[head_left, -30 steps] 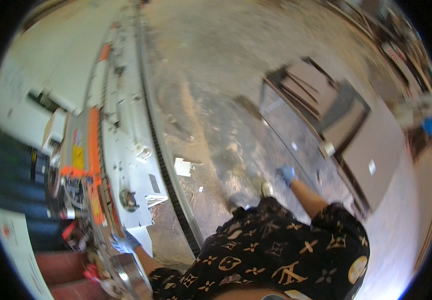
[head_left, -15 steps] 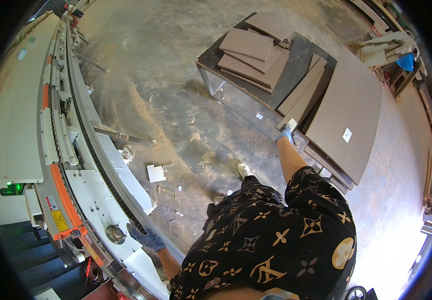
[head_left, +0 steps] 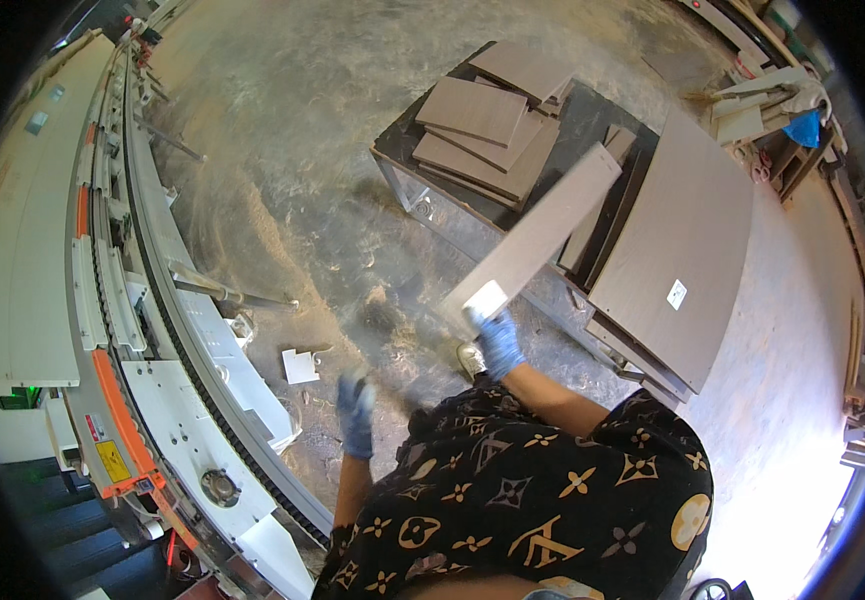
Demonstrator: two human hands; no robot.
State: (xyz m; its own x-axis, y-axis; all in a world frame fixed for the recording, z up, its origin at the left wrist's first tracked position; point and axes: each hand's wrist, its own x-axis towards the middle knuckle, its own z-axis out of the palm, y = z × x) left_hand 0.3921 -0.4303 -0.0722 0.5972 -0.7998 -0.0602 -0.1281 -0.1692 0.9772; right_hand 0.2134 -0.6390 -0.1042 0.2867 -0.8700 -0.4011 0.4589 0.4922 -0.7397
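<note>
My right hand (head_left: 498, 345), in a blue glove, is closed around the near end of a long narrow wood-grain board (head_left: 542, 232). A white label (head_left: 486, 298) sits at that end, next to my fingers. The board slants up and away to the right, its far end over the dark-topped table (head_left: 564, 165). My left hand (head_left: 355, 418), gloved in blue and somewhat blurred, is raised over the floor between the machine and my body. Its fingers point upward and nothing shows in them.
A long machine (head_left: 177, 400) with a chain track and orange guards curves along the left. Smaller brown panels (head_left: 477, 110) lie stacked on the table's far left part. A large brown panel (head_left: 677, 265) covers its right side. A white scrap (head_left: 300, 367) lies on the dusty floor.
My right hand has lifted the narrow board off the table and swung its near end left toward me. My left hand has come away from the machine's edge, rising and moving right.
</note>
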